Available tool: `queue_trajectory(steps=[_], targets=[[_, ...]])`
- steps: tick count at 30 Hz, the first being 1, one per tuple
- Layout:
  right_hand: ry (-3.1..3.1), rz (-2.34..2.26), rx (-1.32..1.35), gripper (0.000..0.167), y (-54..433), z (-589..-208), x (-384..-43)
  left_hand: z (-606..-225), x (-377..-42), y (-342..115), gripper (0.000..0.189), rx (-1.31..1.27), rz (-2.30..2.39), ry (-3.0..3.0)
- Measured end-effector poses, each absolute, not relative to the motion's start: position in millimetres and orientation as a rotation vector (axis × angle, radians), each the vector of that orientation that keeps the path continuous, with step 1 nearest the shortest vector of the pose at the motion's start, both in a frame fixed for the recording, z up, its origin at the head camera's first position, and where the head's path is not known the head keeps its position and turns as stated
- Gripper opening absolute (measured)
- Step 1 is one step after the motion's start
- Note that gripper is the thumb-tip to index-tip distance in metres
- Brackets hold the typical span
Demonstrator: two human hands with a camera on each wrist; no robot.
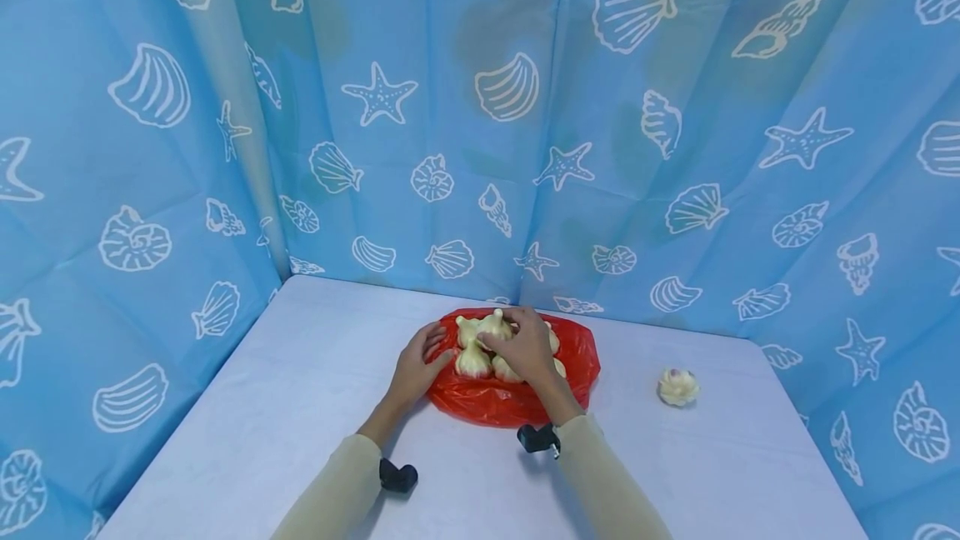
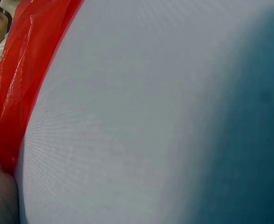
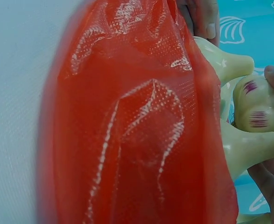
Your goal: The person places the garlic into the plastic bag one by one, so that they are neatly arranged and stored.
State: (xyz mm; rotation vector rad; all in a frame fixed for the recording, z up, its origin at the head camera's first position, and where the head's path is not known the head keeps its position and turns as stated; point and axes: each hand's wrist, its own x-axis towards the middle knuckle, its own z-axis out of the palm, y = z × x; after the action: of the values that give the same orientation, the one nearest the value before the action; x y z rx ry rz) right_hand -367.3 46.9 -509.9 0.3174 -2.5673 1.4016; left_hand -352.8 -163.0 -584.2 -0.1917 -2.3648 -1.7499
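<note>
A red plastic bag [image 1: 487,407] lies spread on the white table, with several pale garlic bulbs [image 1: 473,361] inside its opening. My right hand [image 1: 528,346] pinches one garlic bulb [image 1: 495,325] between thumb and fingers above the others. In the right wrist view that held bulb [image 3: 258,105] shows purple streaks, and bulbs with long stems stand between it and the bag's edge. At the bag's left rim rests my left hand [image 1: 416,365], thumb and fingers apart. Only a bit of this hand [image 2: 1,196] appears in the left wrist view, beside the red plastic.
Farther right on the table [image 1: 292,382] sits a single garlic bulb [image 1: 678,387], pale with a purplish top. A blue curtain [image 1: 465,140] printed with white shells and starfish stands behind the table and along its sides.
</note>
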Motion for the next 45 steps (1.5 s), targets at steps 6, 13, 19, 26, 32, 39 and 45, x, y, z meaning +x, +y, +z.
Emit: queue_trajectory(steps=[6, 13, 19, 26, 32, 39, 45], targets=[[-2.562, 1.368, 0.331, 0.065, 46, -511, -367, -583, -354, -163, 0.063, -0.203, -1.747, -2.355], [-2.599, 1.337, 0.306, 0.065, 46, -516, -366, -584, -354, -164, 0.062, -0.209, -1.759, -2.349], [-2.631, 1.333, 0.289, 0.064, 47, -519, -365, -585, -354, -164, 0.063, -0.212, -1.760, -2.346], [-2.623, 1.331, 0.298, 0.063, 48, -521, -363, -584, -353, -164, 0.063, -0.221, -1.758, -2.344], [-2.614, 1.328, 0.298, 0.063, 48, -521, -362, -584, -353, -165, 0.063, -0.219, -1.761, -2.342], [-2.619, 1.330, 0.303, 0.065, 49, -522, -363, -583, -352, -164, 0.062, -0.216, -1.773, -2.338], [-2.609, 1.337, 0.310, 0.063, 50, -523, -365, -583, -351, -163, 0.063, -0.202, -1.773, -2.339]])
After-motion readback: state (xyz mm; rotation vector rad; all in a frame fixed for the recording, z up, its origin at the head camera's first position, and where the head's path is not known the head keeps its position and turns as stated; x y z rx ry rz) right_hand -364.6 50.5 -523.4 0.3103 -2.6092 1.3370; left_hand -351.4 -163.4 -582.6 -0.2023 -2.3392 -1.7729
